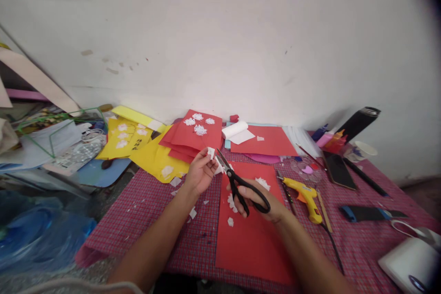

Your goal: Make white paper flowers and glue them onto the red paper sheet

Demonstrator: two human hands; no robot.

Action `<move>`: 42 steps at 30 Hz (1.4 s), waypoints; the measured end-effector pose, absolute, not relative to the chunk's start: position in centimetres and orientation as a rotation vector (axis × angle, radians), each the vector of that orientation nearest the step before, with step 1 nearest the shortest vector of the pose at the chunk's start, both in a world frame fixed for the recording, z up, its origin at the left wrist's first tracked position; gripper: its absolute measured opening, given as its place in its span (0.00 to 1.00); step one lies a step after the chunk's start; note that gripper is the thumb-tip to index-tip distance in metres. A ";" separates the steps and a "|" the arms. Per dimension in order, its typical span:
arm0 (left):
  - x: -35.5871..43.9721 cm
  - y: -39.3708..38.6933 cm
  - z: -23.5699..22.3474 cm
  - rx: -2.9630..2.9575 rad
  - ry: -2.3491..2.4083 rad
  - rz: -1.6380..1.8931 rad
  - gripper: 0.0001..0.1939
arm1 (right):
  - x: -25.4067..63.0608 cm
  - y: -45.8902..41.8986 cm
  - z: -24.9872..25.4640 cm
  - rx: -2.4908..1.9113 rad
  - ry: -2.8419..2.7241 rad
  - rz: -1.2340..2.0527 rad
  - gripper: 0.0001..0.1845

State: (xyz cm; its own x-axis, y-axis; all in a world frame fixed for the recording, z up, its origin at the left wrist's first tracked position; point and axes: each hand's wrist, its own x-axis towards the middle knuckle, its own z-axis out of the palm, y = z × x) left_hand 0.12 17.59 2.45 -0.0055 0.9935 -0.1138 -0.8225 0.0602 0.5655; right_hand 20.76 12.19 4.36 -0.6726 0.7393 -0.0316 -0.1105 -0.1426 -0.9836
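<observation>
Between the fingertips of my left hand [201,172] is a small piece of white paper [211,153]. My right hand [263,200] grips black-handled scissors [237,183], their blades parted slightly and pointing up and left toward that paper. Both hands are raised over the table, above the left edge of a red paper sheet [255,243]. White paper flowers [263,183] lie on this sheet, partly hidden by my right hand, and a small white cutout [230,222] sits lower down. White scraps [193,212] are scattered on the checked cloth to the left.
Red cards with white flowers [198,131], yellow papers [160,158] and a white paper roll [237,131] lie at the back. A yellow glue gun [305,195], phone [339,170], blue-black knife [368,213] and black bottle [358,124] are on the right.
</observation>
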 end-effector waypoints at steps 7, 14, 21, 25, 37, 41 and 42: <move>0.2 17.5 2.5 0.408 0.559 1.489 0.15 | 20.7 12.2 4.4 -0.718 -1.544 1.867 0.23; 0.1 17.5 2.4 0.422 0.554 1.486 0.15 | 20.7 12.1 4.4 -0.727 -1.541 1.883 0.24; 0.2 17.5 2.3 0.421 0.561 1.480 0.16 | 20.6 12.2 4.4 -0.729 -1.544 1.881 0.24; 0.2 17.5 2.5 0.414 0.569 1.471 0.17 | 20.7 12.1 4.6 -0.734 -1.554 1.883 0.24; 1.8 15.4 3.5 0.639 0.661 1.251 0.14 | 20.1 13.2 3.9 -0.804 -1.184 1.416 0.23; 2.9 14.3 3.5 0.710 0.648 1.096 0.08 | 20.2 13.5 3.7 -0.839 -1.163 1.340 0.23; 3.1 14.1 3.5 0.706 0.643 1.074 0.08 | 20.2 13.6 3.6 -0.844 -1.169 1.341 0.23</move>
